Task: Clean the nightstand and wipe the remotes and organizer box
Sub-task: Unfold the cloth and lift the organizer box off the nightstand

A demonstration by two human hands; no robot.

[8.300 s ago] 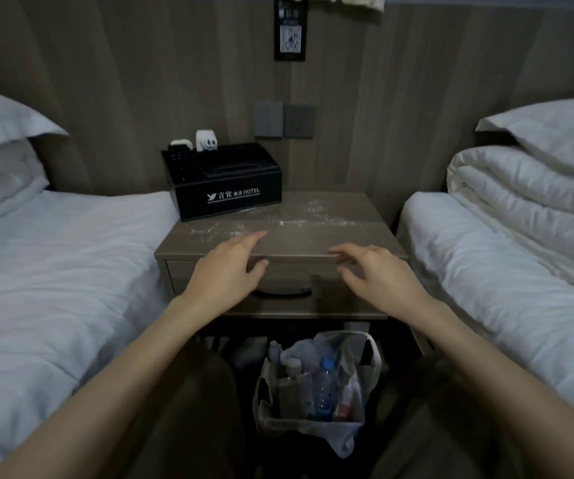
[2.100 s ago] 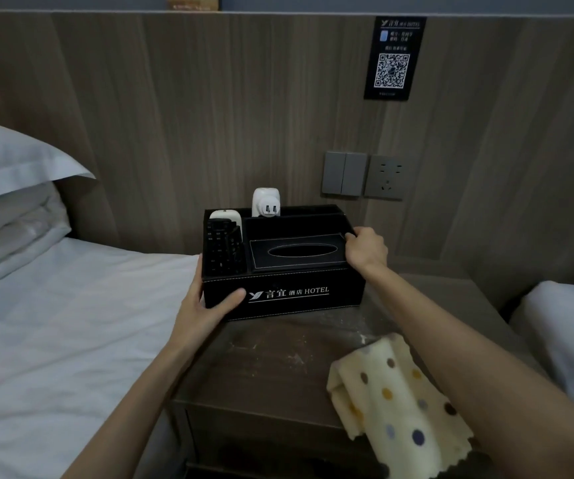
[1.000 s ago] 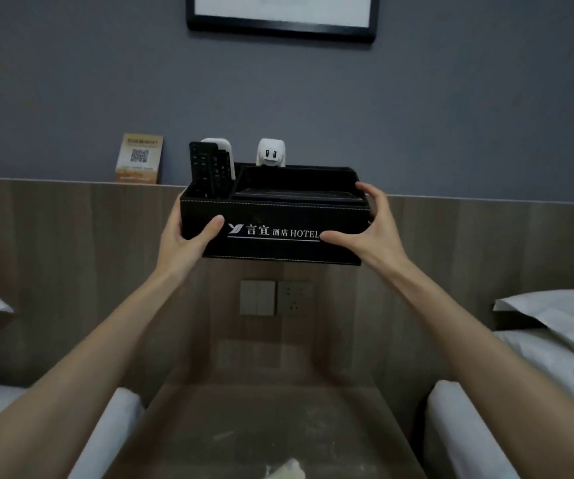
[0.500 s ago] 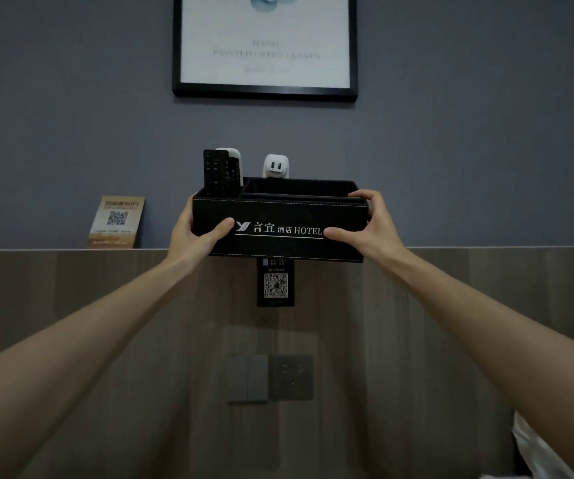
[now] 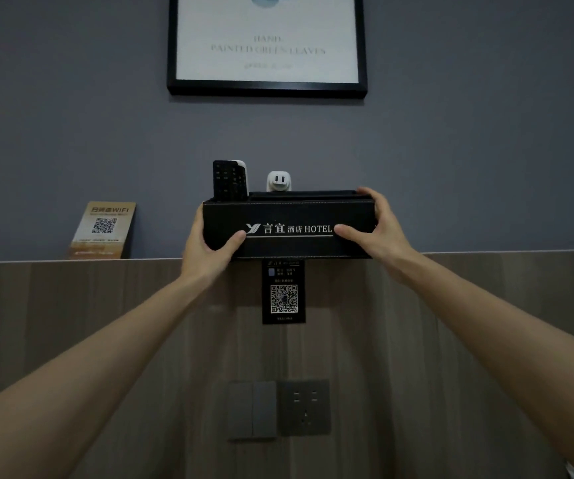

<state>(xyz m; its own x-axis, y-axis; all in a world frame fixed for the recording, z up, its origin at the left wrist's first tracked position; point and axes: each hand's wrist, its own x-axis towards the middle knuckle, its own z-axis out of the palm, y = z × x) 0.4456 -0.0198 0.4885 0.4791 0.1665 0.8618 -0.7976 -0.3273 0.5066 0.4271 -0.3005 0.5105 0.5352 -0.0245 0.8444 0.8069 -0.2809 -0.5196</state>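
The black organizer box (image 5: 289,229) is at mid-frame, level with the ledge (image 5: 485,253) that tops the wooden wall panel; I cannot tell if it rests on the ledge yet. The left hand (image 5: 209,250) and right hand (image 5: 378,229) each clasp one end, thumbs on the front face. This looks like parking it there, so next it should be seated squarely and released. Two remotes (image 5: 229,179) stand in its left slot. A framed print (image 5: 266,46) hangs above. A WiFi card (image 5: 104,229) leans at the left, well apart, and a white plug adapter (image 5: 278,181) pokes up behind.

We see our two forearms uncovered along their whole visible length, slim and smooth. Our left hand (image 5: 209,248) and right hand (image 5: 380,233) are likewise bare, with long, slender fingers.
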